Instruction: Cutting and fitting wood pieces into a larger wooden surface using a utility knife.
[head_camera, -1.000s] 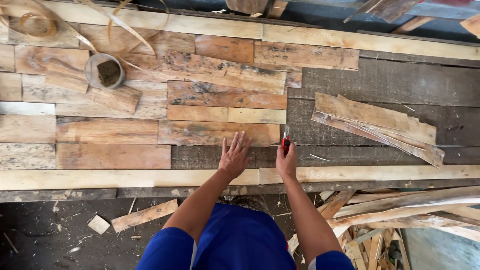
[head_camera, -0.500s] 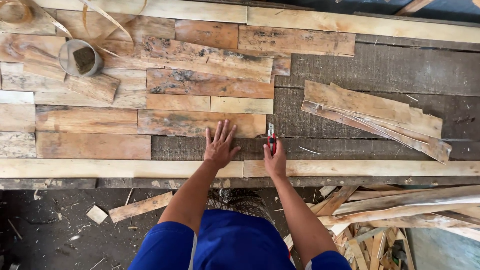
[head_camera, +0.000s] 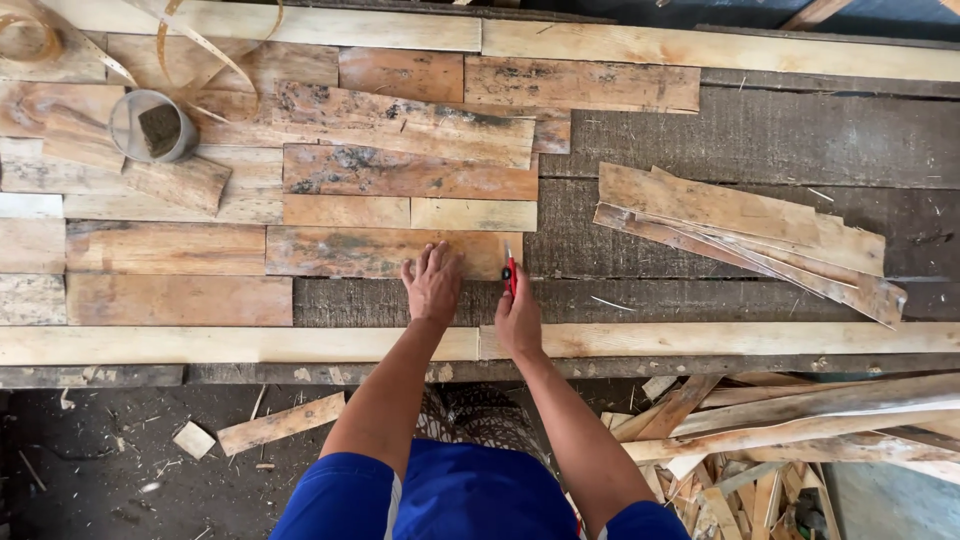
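Wooden offcuts and splinters (head_camera: 760, 440) heaped on the floor below the near edge of the counter, toward its right corner; one short loose slat (head_camera: 282, 423) and a small pale block (head_camera: 193, 439) lying on the dark ground further left. Along the near edge, a long pale batten (head_camera: 200, 345) running edge to edge. Just past it, left hand (head_camera: 433, 283) spread flat, fingers open, pressing down on the near right end of a weathered plank (head_camera: 380, 252). Right hand (head_camera: 518, 318) closed around a red pencil (head_camera: 509, 270), tip up against the right end of that same plank, over the bare dark counter (head_camera: 640, 270). Left of the hands, more reddish and grey planks (head_camera: 165, 272) laid side by side in rows, touching, filling the left half of the counter. Toward the right edge, well apart from the hands, a loose pile of thin slats (head_camera: 740, 235) fanned out and overlapping at a slant. Farther back, more mottled boards (head_camera: 400, 120) stacked in rows. Near the far left corner, a round grey tin (head_camera: 152, 125) standing on the planks, holding a dark brownish block; contents otherwise too small to make out. Curled wood strips (head_camera: 200, 45) beside it at the far edge.
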